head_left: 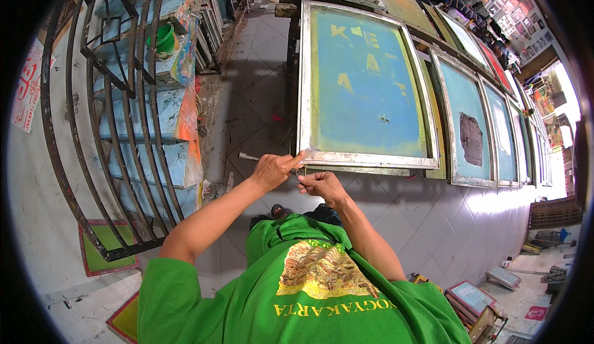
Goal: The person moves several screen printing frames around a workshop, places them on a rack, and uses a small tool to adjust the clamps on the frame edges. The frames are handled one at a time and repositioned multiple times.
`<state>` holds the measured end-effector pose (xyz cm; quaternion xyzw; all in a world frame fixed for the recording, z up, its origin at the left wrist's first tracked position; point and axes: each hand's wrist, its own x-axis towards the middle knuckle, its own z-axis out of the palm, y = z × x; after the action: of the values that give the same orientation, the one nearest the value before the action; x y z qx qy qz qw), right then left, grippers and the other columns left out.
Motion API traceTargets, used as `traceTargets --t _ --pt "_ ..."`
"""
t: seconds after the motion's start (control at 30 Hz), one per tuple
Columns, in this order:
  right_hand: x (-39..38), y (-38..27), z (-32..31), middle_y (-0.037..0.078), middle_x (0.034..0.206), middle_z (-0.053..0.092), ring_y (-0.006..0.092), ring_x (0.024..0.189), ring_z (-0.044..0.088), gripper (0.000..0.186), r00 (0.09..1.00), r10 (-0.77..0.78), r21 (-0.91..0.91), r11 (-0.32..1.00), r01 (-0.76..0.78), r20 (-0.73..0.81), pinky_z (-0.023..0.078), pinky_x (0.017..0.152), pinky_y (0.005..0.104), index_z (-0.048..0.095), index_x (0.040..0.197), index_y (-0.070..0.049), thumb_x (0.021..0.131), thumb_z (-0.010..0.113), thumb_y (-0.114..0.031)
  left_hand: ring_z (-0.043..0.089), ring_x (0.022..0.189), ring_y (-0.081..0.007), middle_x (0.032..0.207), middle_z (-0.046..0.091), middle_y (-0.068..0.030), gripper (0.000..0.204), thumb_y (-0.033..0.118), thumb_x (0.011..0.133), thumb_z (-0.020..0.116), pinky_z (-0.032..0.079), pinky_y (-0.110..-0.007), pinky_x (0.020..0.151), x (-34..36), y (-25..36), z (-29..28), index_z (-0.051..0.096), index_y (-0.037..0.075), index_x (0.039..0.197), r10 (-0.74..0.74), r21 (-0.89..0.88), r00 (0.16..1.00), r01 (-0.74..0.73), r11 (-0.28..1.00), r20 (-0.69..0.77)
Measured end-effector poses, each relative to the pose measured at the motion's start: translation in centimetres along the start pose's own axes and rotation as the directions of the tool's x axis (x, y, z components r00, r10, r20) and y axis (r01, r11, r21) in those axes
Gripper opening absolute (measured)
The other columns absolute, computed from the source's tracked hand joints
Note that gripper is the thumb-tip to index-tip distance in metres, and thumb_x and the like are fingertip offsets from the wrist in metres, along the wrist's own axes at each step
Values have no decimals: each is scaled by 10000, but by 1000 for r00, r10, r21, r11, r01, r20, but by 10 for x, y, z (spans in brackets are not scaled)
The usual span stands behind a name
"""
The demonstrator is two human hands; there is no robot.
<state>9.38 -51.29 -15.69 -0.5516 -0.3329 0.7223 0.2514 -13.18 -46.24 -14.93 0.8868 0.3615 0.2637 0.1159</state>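
Note:
A silk-screen frame (363,159) with a pale metal border and blue-green mesh lies before me, its near left corner at my hands. My left hand (272,171) is at that corner, index finger stretched along it, the other fingers curled in. A short pale rod end (249,156) shows beyond its far side; whether the hand holds it I cannot tell. Just below the frame's near edge, my right hand (323,186) is closed in a pinch. Something small, dark and thin (296,171) sits between the two hands, partly hidden by fingers.
More screen frames (465,118) stand in a row to the right, one with a dark patch. On the left, a black metal railing (117,90) runs beside blue painted steps (148,118) with a green bowl (162,39). Grey tiled floor (250,90) lies between.

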Motion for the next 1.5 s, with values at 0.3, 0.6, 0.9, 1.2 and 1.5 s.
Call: traceTargets --t 0.3,0.6,0.9,1.2,1.5 --pt "-18 -14 0 79 1050 797 138 890 754 367 993 -33 68 997 26 112 540 796 355 745 1050 -50 1007 766 -413 724 699 -268 799 702 -40 683 61 824 796 572 -417 600 -4 2 1 637 158 1481 -23 2 1000 23 1000 -13" --pt "7 3 -4 71 993 790 138 882 741 365 1000 14 -133 991 -11 24 513 796 338 733 1064 -33 1012 765 -393 737 723 -258 842 733 -30 693 51 827 792 584 -410 614 -4 0 5 628 163 1490 -25 -30 999 24 999 -21" --pt "-3 -2 -4 89 995 796 134 896 733 324 998 -32 -26 999 33 45 494 791 314 729 984 -43 1021 754 -364 727 699 -259 830 721 -36 678 77 844 800 584 -407 598 -4 -1 7 622 153 1494 -18 5 1000 18 1000 -4" --pt "-23 -20 11 55 923 775 136 867 725 328 999 6 94 996 -10 38 508 752 322 722 961 -75 953 835 -383 730 699 -255 845 732 -33 733 24 811 784 595 -392 610 -6 0 5 609 156 1511 -38 9 999 39 999 -18" --pt "-11 -16 6 60 977 797 145 921 739 353 999 41 -71 997 -41 4 502 798 322 745 1039 -54 987 792 -400 743 733 -262 880 747 -24 756 24 796 790 594 -405 620 -5 2 2 606 165 1515 -61 -8 998 61 998 32"
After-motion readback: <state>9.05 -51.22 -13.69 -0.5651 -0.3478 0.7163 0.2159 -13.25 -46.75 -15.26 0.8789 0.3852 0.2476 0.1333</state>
